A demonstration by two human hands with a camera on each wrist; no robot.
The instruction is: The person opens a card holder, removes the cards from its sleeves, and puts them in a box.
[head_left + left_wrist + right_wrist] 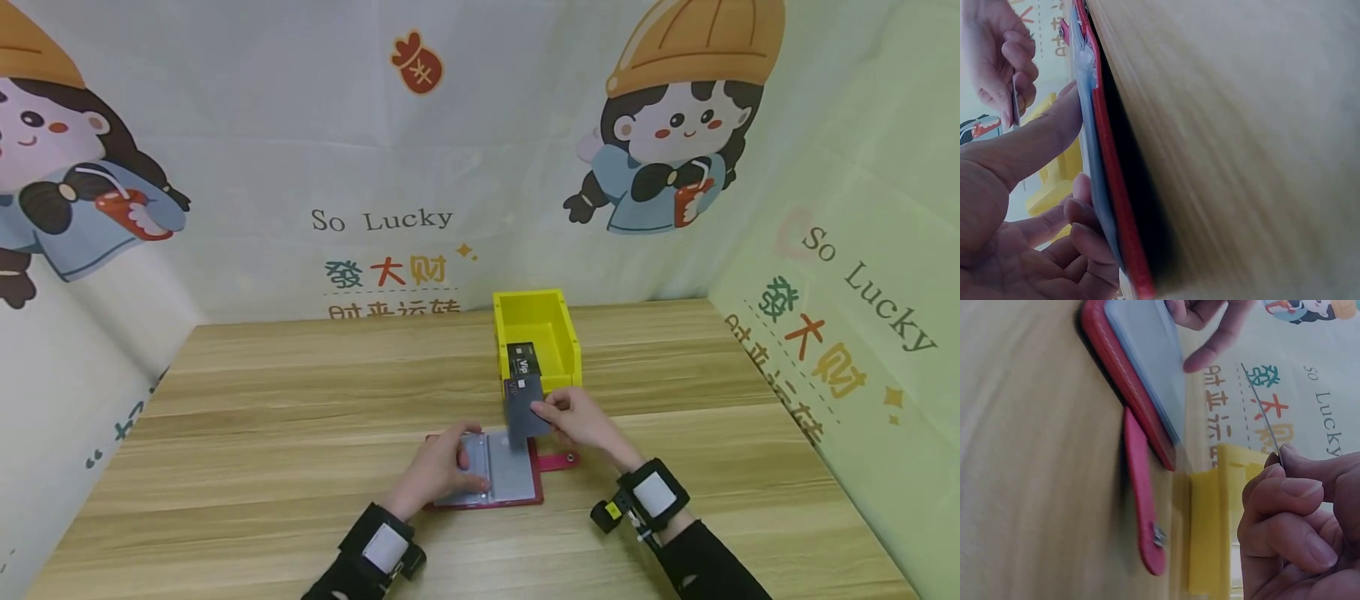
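A red card holder [538,492] lies spread on the table, clear plastic sleeves [513,475] facing up and its snap strap [557,462] pointing right. My left hand [438,468] rests on the left sleeves, thumb near the central fold; the left wrist view shows the fingertips touching the plastic. Between right thumb and fingers, my right hand [581,423] pinches a dark grey VIP card [527,407] above the right sleeve. The right wrist view shows that card [1262,414] edge-on, apart from the holder. Behind it, a black VIP card [523,358] appears at the yellow bin's front left.
The yellow open-top bin [576,354] stands at the table's back, beyond the card holder. A printed cloth [495,167] hangs behind the wooden table [300,400] and along its sides.
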